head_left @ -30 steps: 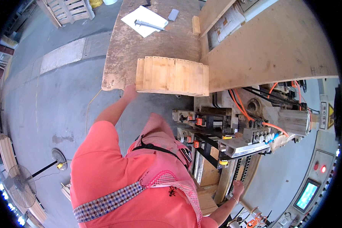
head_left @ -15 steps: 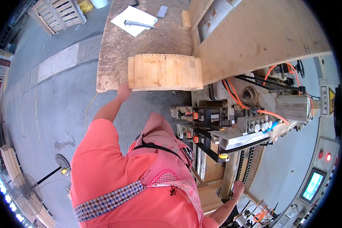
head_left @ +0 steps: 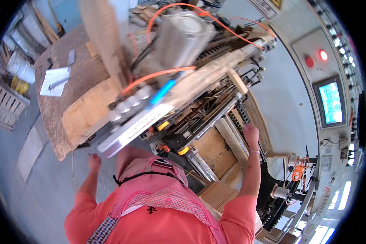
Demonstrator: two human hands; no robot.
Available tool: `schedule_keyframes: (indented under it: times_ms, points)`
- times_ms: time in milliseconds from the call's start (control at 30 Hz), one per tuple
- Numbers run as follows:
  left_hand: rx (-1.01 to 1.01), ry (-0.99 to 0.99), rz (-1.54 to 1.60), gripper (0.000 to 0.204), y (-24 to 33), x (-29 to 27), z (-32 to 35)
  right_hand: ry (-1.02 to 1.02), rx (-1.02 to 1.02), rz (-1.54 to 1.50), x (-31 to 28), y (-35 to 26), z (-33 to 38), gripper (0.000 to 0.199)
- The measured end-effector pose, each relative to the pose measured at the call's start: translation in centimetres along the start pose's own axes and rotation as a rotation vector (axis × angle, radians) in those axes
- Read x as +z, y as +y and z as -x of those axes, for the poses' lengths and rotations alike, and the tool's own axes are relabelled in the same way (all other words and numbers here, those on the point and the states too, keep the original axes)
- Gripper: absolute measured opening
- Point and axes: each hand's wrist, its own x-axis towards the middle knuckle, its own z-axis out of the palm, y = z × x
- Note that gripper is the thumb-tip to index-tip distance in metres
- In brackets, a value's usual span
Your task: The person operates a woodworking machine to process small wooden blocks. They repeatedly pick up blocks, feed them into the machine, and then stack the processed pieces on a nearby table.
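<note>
My left hand [head_left: 94, 161] hangs just below the near edge of a chipboard table [head_left: 53, 118], under a flat stack of pale wooden boards [head_left: 87, 112]. It touches nothing that I can make out, and its fingers are too small to read. My right hand [head_left: 251, 132] reaches forward, with its fingers resting on a dark toothed rail [head_left: 248, 118] of a woodworking machine [head_left: 183, 85]. A chipboard panel [head_left: 209, 150] lies inside the machine's frame just left of that hand.
A metal cylinder with orange hoses [head_left: 179, 38] tops the machine. At the right stands a grey control cabinet with a lit screen [head_left: 330, 101] and red lamps [head_left: 322, 55]. Paper and a tool [head_left: 55, 81] lie on the table, with white buckets [head_left: 20, 67] and a pallet [head_left: 4, 103] beyond.
The view has swung right, from the table onto the machine. My left hand has dropped away from the stack of boards. My right hand has risen from low beside the machine to the rail.
</note>
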Motion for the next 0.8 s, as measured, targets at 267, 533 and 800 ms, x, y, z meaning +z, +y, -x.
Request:
schedule_keyframes:
  times_ms: [267, 533, 800]
  points:
    - [0.561, -0.271, 0.373, 0.022, 39.0, -1.2, 18.4, 0.247, -0.187, -0.203, 0.4, -1.4, -16.5, 0.035]
    - [1.124, -0.298, 0.071, 0.049, 50.4, 4.6, 20.3, -0.017, -0.208, -0.024, 1.8, -3.5, -23.4, 0.047]
    - [1.065, -0.326, -0.017, 0.053, 49.7, 5.4, 19.8, -0.152, -0.181, -0.015, 3.0, -2.4, -24.4, 0.039]
